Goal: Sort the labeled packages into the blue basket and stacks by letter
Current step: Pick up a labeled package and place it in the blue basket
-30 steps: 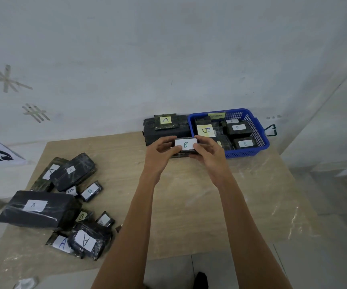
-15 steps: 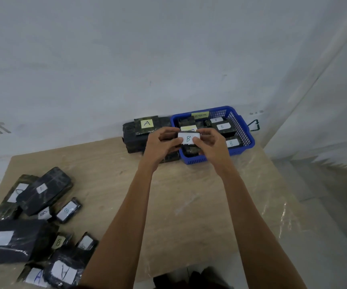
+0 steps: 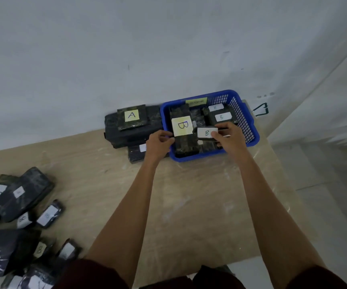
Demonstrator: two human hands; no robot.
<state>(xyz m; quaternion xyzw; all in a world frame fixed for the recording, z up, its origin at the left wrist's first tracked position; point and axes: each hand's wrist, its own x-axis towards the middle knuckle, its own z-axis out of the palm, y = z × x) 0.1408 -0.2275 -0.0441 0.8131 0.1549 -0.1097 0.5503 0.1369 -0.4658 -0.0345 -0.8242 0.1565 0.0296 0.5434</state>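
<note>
**Operator:** Status of the small B package (image 3: 207, 133)?

**Instructor:** The right hand (image 3: 228, 138) pinches it at its near end, label up, above the inside of the blue basket (image 3: 199, 157). The yellow-labelled B package (image 3: 182, 127) lies just left of that hand.

**Operator:** And the left hand (image 3: 160, 142)?

**Instructor:** Its fingers are curled at the basket's left wall. Whether it grips anything cannot be determined.

**Operator:** Recommended procedure?

**Instructor:** Lower the package flat into the space directly beneath the right hand. Release only once it is supported. Do not let it stray toward the A stack (image 3: 132, 119), just beyond the left hand.
</note>
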